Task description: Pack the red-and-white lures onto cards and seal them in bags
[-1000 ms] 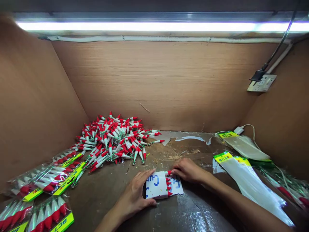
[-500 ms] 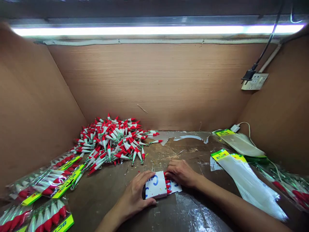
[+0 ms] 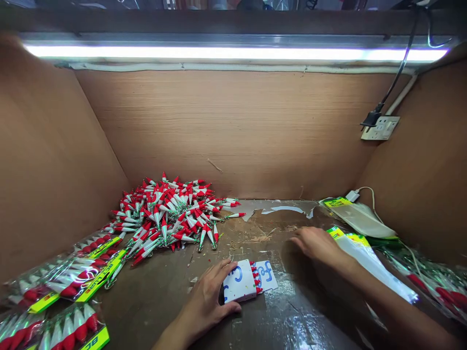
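Note:
My left hand (image 3: pixel 206 300) rests on a small white card holder with blue lettering (image 3: pixel 241 282) and grips its left edge; red tips of several lures (image 3: pixel 256 278) stick out of its right side. My right hand (image 3: pixel 318 245) hovers to the right with fingers loosely spread and nothing in them, just left of a stack of clear bags with yellow-green headers (image 3: pixel 368 262). A big heap of red-and-white lures (image 3: pixel 171 211) lies at the back left.
Filled lure packs (image 3: pixel 69 274) lie along the left wall, more at the bottom left (image 3: pixel 73 328). Another bag stack (image 3: pixel 355 216) and a white cable sit at the back right. Brown walls enclose the bench on three sides; a wall socket (image 3: pixel 379 127) is at the right.
My right hand has let go of the lures at the card holder and moved right toward the clear bags. My left hand stays on the holder.

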The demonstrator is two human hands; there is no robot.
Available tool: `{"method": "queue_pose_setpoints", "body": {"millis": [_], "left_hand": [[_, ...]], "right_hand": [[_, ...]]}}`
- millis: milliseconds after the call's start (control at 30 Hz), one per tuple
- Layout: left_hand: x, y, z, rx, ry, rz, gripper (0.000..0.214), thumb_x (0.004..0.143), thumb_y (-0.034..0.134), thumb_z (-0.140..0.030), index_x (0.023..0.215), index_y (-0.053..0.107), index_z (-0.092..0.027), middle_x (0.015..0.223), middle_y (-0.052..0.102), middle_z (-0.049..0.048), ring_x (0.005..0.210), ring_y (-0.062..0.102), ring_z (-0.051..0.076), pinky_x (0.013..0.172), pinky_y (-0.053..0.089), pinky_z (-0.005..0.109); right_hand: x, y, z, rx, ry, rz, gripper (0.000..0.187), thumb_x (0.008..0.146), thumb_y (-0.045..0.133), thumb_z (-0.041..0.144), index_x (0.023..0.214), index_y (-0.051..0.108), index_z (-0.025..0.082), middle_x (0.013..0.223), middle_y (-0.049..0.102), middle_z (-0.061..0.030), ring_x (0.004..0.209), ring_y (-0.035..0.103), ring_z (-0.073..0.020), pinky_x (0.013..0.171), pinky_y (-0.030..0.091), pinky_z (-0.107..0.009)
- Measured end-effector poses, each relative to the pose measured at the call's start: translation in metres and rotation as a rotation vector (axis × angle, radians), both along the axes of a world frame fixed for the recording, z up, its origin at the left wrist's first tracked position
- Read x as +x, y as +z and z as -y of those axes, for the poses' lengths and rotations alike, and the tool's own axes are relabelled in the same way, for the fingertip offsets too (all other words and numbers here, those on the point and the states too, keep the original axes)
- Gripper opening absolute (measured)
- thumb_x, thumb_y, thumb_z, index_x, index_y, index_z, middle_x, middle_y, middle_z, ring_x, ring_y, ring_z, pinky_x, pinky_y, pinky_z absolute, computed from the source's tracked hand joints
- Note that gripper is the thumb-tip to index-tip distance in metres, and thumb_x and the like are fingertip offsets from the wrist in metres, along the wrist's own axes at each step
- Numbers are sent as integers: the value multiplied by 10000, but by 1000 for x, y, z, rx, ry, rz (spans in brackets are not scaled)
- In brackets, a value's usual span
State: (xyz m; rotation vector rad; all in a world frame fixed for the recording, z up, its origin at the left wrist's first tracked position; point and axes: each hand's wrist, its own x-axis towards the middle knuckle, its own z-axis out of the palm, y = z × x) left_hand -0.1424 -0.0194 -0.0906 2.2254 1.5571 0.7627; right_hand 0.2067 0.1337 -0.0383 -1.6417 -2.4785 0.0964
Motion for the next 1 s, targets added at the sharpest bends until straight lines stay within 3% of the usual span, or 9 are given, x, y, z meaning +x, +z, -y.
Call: {"method": "queue_pose_setpoints", "body": {"millis": [100, 233, 400, 667, 767, 867, 933, 1000], "left_hand": [[9, -1, 2, 1, -25, 2, 919, 693, 848, -498, 1485, 404, -354, 1498, 485, 102, 1359, 465, 348, 1122, 404, 522], [16, 1, 4, -25, -65, -2, 942, 732, 829, -464, 1521, 323, -377, 1539, 433, 87, 1393, 422, 342, 1141, 381, 523], [17, 6, 7, -42, -70, -11, 898, 799, 781, -395, 1536, 269, -386, 1568, 387, 66, 1413, 395, 316, 1160, 357, 513], [18, 11, 14, -22, -60, -48, 815, 852, 724, -375, 1536, 280, -383, 1576, 354, 75, 1419, 374, 326, 1156, 353, 532], [22, 16, 15, 10, -67, 23, 812, 837, 738, -405, 1529, 314, -363, 1587, 331, 85, 1446, 318, 352, 1170, 307, 563], [24, 23, 13, -1, -50, 193, 781, 833, 731, -482, 1510, 373, -328, 1593, 328, 93, 1470, 259, 370, 1192, 232, 573], [24, 29, 11, -81, -32, 414, 734, 858, 680, -546, 1494, 410, -298, 1558, 395, 111, 1449, 311, 363, 1192, 244, 539], [23, 37, 10, -233, -19, 751, 725, 898, 555, -645, 1490, 421, -248, 1457, 521, 150, 1377, 438, 346, 1154, 326, 496]], "right_hand": [[57, -20, 16, 92, -181, 245, 311, 905, 558, 368, 1028, 700, 121, 997, 712, -209, 946, 665, -384, 694, 457, -390], [98, -44, 34, 38, -285, 299, 280, 936, 418, 200, 930, 698, 184, 909, 721, -168, 834, 690, -330, 632, 428, -370], [106, -51, 29, 106, -207, 234, 262, 962, 468, 376, 993, 675, 218, 979, 712, -114, 933, 661, -314, 668, 419, -349], [112, -63, 25, 252, -234, 147, 243, 952, 458, 298, 821, 642, 207, 875, 690, -76, 803, 645, -249, 593, 354, -308], [107, -48, 23, 294, -215, 18, 212, 931, 508, 341, 816, 646, 229, 881, 694, -41, 790, 648, -242, 590, 374, -304], [79, -21, 29, 373, -122, -158, 201, 933, 545, 355, 831, 670, 236, 965, 703, -45, 852, 655, -247, 662, 447, -327], [44, -3, 43, 473, 70, -325, 188, 963, 529, 300, 897, 688, 226, 1068, 697, -73, 942, 644, -242, 776, 484, -360], [-2, 8, 63, 517, 408, -416, 170, 973, 526, 210, 978, 695, 225, 1052, 705, -72, 942, 629, -215, 801, 493, -353]]}}
